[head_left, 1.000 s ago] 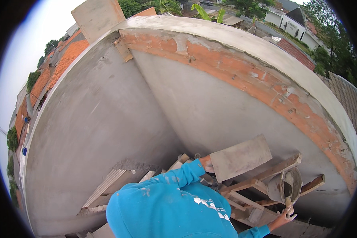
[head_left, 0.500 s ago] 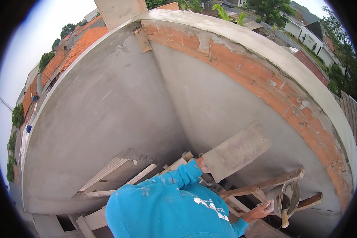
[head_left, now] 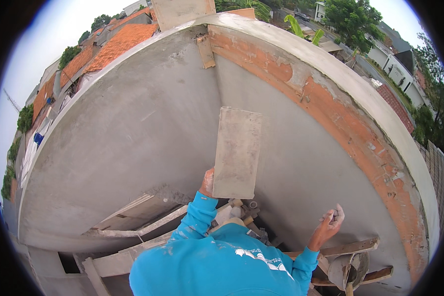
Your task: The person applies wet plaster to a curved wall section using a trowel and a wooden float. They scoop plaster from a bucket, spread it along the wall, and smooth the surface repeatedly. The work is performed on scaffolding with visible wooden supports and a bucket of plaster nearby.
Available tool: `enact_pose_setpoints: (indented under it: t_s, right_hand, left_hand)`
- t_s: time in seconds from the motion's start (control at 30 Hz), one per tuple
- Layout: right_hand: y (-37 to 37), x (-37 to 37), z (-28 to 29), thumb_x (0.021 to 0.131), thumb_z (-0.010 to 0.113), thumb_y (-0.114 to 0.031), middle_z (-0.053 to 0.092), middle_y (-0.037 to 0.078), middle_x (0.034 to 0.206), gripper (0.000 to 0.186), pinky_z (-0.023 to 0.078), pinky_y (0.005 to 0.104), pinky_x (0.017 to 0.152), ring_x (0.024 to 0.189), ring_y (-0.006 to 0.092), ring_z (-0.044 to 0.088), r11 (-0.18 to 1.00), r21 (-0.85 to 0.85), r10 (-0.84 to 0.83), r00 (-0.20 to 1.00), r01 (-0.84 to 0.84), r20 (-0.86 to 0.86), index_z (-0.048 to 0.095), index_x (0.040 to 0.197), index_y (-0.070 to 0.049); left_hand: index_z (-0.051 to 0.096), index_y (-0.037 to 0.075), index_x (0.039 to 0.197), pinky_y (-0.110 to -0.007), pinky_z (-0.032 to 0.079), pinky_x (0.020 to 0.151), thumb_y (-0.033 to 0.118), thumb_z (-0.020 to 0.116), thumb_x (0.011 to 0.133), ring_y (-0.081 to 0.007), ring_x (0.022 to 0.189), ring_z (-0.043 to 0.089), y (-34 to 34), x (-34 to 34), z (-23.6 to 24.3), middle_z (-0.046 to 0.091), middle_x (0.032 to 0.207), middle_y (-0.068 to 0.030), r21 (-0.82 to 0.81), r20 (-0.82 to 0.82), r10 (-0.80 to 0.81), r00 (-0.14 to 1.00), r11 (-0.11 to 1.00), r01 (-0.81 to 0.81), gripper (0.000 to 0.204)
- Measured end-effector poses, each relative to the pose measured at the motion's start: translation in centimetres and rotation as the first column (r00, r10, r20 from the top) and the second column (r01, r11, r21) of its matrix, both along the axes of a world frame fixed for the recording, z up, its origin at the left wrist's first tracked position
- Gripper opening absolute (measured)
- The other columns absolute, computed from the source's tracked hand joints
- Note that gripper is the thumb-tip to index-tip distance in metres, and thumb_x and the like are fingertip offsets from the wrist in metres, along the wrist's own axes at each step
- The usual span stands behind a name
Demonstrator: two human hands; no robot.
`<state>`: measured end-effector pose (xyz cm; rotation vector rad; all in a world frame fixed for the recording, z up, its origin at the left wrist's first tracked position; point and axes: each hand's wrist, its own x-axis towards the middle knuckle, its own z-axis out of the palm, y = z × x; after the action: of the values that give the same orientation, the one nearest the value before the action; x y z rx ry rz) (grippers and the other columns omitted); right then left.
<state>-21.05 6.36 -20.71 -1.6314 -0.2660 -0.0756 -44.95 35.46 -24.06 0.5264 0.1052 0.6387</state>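
My left hand (head_left: 208, 183) is closed on a flat rectangular board (head_left: 238, 153), grey and smeared with mortar like a plasterer's board. It stands nearly upright before the corner of two plastered walls, its broad face towards me; most of my fingers are hidden behind it. My right hand (head_left: 330, 224) is raised near the right wall, dusty with mortar. Its fingers are loosely bent and apart, with nothing visible in them. Below it sits a mortar-crusted round bucket (head_left: 338, 272) with a tool's wooden handle (head_left: 349, 289) at its near side.
Grey plastered walls (head_left: 148, 118) meet ahead, with a bare orange brick band (head_left: 330, 106) under the right wall's top. A small wood piece (head_left: 205, 52) is fixed at the upper corner. Timber beams (head_left: 352, 246) and scaffold planks (head_left: 118, 264) lie below. Rooftops (head_left: 121, 47) show beyond.
My left hand has swung the board leftward and up, turning it from slanted to nearly upright. My right hand has left the bucket's side and risen. The view has shifted slightly.
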Motion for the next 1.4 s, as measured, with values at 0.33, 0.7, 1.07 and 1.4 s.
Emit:
enact_pose_setpoints:
  t_s: [0.33, 0.7, 1.07, 1.4]
  right_hand:
    - [12.6, 3.2, 4.2, 0.098, 0.055, -0.018, 0.056, 0.004, 0.096, 0.037, 0.045, 0.0273, 0.067, 0.077, 0.0127, 0.053, 0.996, -0.034, -0.067, 0.951, 0.081, 0.302, 0.055, 0.129, 0.001]
    - [12.0, 9.8, 3.6, 0.094, 0.06, -0.021, 0.06, 0.016, 0.093, 0.033, 0.055, 0.0291, 0.065, 0.08, 0.0219, 0.063, 0.963, -0.044, -0.198, 0.805, 0.268, 0.56, 0.051, 0.109, 0.007]
    - [12.3, 9.5, 2.9, 0.091, 0.066, -0.027, 0.055, 0.013, 0.1, 0.037, 0.051, 0.0347, 0.075, 0.089, 0.0236, 0.06, 0.944, -0.1, -0.199, 0.785, 0.314, 0.587, 0.057, 0.107, 0.006]
    - [11.4, 10.1, 0.4, 0.097, 0.056, -0.028, 0.058, 0.011, 0.104, 0.03, 0.047, 0.0374, 0.082, 0.094, 0.0245, 0.057, 0.966, 0.015, -0.24, 0.868, 0.259, 0.434, 0.06, 0.106, 0.001]
  left_hand:
    - [0.06, -0.002, 0.122, -0.036, 0.058, 0.074, 0.029, 0.043, 0.101, -0.0243, 0.091, 0.069, 13.8, -10.4, 3.8, 0.068, 0.11, -0.0133, 0.52, -0.264, 0.844, 0.467, 0.532, -0.668, 0.041]
    - [0.06, 0.0, 0.122, -0.037, 0.057, 0.073, 0.034, 0.053, 0.097, -0.0255, 0.09, 0.066, 10.6, -16.3, 0.5, 0.066, 0.107, -0.0115, 0.621, -0.344, 0.933, 0.104, 0.309, -0.72, 0.042]
    - [0.058, -0.002, 0.124, -0.037, 0.057, 0.071, 0.033, 0.051, 0.098, -0.026, 0.09, 0.068, 6.6, -17.7, 1.4, 0.068, 0.11, -0.0149, 0.976, -0.218, 0.969, -0.116, 0.217, -0.016, 0.044]
    - [0.053, -0.001, 0.133, -0.033, 0.053, 0.084, 0.038, 0.063, 0.095, -0.0205, 0.098, 0.065, 8.9, -15.3, 14.1, 0.065, 0.117, -0.0128, 0.761, -0.189, 0.954, 0.233, 0.292, -0.58, 0.056]
